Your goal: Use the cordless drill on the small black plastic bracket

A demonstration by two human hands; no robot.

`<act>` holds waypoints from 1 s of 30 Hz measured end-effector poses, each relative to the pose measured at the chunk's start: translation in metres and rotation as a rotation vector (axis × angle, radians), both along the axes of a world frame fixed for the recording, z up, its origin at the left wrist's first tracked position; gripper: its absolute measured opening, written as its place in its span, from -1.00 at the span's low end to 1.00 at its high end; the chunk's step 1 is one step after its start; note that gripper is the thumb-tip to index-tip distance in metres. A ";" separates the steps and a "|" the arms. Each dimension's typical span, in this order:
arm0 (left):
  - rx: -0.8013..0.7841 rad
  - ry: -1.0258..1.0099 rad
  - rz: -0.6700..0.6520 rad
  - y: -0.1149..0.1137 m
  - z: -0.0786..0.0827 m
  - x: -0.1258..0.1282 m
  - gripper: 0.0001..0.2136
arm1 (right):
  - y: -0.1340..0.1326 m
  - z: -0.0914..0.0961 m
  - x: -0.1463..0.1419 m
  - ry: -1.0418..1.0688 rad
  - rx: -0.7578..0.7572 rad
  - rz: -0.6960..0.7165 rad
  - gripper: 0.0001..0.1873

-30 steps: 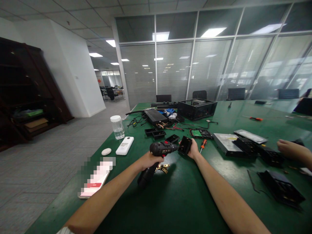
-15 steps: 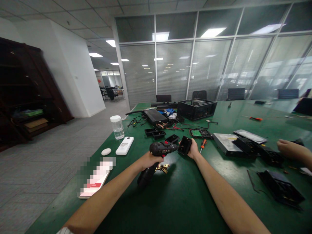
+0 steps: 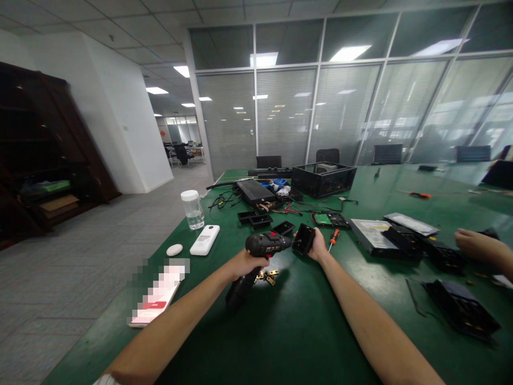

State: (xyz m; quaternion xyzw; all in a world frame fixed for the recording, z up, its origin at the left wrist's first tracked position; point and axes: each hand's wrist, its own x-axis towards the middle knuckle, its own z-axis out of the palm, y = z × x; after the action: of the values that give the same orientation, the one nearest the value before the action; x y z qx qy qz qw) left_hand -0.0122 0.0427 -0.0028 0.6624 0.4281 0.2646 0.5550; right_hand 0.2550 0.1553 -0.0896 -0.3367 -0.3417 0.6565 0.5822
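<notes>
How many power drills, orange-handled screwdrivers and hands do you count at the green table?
Power drill: 1
Orange-handled screwdrivers: 2
Hands: 3, namely left hand gripping the drill, right hand holding a small black part, co-worker's hand
Total: 6

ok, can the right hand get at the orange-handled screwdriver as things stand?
Reach, probably yes: the screwdriver lies right beside the right hand, nothing between them. But that hand is closed on a small black part, so grasping looks doubtful.
</notes>
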 end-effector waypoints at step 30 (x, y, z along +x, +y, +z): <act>0.029 -0.016 -0.029 0.001 -0.001 -0.002 -0.89 | 0.003 -0.002 0.000 0.052 -0.024 -0.007 -0.55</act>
State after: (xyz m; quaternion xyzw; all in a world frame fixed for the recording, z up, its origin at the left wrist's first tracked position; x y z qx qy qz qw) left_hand -0.0137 0.0439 -0.0043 0.6742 0.4101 0.2681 0.5526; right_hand 0.2554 0.1580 -0.0914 -0.3279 -0.3174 0.6670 0.5889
